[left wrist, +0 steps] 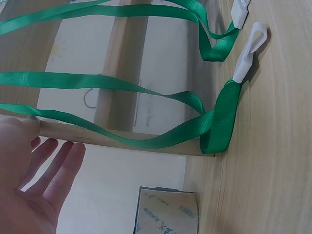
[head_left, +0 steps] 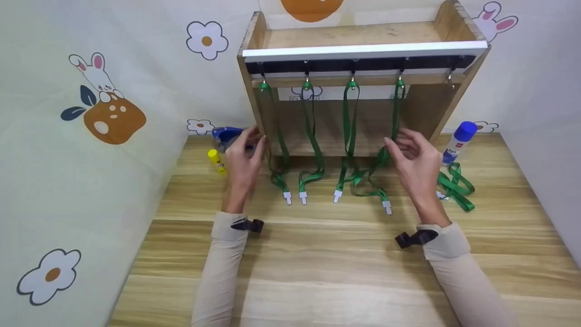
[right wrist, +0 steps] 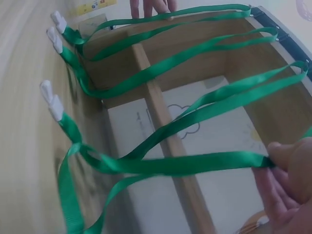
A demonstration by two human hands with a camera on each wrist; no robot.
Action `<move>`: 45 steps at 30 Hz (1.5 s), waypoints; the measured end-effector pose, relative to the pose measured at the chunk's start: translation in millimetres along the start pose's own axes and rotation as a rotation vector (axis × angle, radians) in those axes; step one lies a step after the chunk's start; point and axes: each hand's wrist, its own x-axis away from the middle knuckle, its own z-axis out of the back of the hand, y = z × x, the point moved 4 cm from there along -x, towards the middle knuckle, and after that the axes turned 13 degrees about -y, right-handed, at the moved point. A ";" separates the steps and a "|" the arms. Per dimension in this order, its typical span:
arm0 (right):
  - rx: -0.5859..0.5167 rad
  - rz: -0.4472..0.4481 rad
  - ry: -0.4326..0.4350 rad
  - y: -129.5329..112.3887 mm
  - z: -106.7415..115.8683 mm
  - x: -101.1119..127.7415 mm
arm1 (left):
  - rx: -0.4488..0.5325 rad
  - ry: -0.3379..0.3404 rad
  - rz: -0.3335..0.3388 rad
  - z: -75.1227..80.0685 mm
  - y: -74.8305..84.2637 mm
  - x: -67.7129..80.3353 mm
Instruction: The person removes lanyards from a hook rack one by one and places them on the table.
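Note:
Several green lanyards hang from hooks on the front of a wooden shelf unit (head_left: 258, 104), their white clips near the tabletop. My right hand (head_left: 418, 161) pinches the strap of the rightmost hanging lanyard (right wrist: 209, 163) between thumb and fingers. That strap is twisted near its clip (head_left: 386, 207). At the unit's left side is my left hand (head_left: 243, 159), its thumb at the front edge and its fingers, nearly straight, along the outer face of the side panel (left wrist: 73, 131). The leftmost lanyard (left wrist: 165, 139) runs close by that thumb.
Another green lanyard (head_left: 463, 200) lies on the wooden table (head_left: 317, 272) at right, before a blue-capped white bottle (head_left: 456, 143). Left of the unit are a yellow-capped tube (head_left: 215, 160) and a blue object (head_left: 224, 133), partly hidden by the left hand. Patterned walls (head_left: 150, 181) stand behind and beside.

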 end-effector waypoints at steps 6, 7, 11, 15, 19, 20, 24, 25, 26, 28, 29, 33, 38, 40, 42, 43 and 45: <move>-0.122 0.050 0.014 4.2 2.0 4.6 | 0.007 0.011 -0.033 1.3 0.0 -0.8; -0.127 0.057 0.014 5.0 2.1 4.7 | 0.006 0.012 -0.033 1.3 0.0 -0.7; -0.145 0.064 0.003 11.4 3.6 4.8 | 0.004 0.008 -0.021 0.6 -0.2 -0.4; -0.144 0.030 -0.017 21.6 7.0 4.3 | 0.006 0.003 -0.013 -0.4 0.3 -0.1; -0.139 -0.017 -0.018 27.0 12.2 3.5 | 0.004 -0.002 -0.014 -0.6 -0.1 -0.5; -0.144 -0.021 -0.019 26.7 13.5 3.2 | 0.005 -0.003 -0.014 -0.6 -0.2 -0.5; -0.169 0.013 -0.024 20.8 17.6 0.8 | 0.008 -0.004 -0.006 -0.2 -0.6 -0.4; -0.173 0.027 -0.026 18.8 18.2 0.1 | 0.009 -0.003 -0.005 0.0 -0.5 -0.2; -0.172 0.040 -0.027 16.7 18.6 -0.5 | 0.008 -0.003 -0.004 0.1 -0.4 -0.1; -0.164 0.058 -0.028 13.3 18.7 -2.0 | 0.006 -0.002 -0.004 0.2 -0.2 0.0; -0.163 0.063 -0.027 12.0 18.2 -2.9 | 0.007 -0.001 -0.008 0.2 -0.3 0.1; -0.181 0.049 -0.037 8.0 12.2 -6.9 | 0.012 0.002 -0.015 0.1 -0.5 0.8; -0.188 0.002 -0.054 1.2 2.3 -8.3 | 0.000 -0.001 -0.005 -0.4 -1.2 1.6; -0.168 -0.002 -0.060 -3.1 -1.1 -8.4 | -0.009 -0.002 -0.001 -0.4 -1.4 1.4; -0.146 -0.004 -0.065 -7.3 -4.6 -9.3 | -0.016 -0.002 0.000 -0.3 -1.0 1.2; -0.135 -0.007 -0.065 -9.1 -6.2 -10.1 | -0.016 -0.002 0.000 -0.2 -1.1 1.0; -0.116 -0.014 -0.062 -11.9 -8.9 -12.3 | -0.016 -0.003 0.003 -0.1 -1.4 0.9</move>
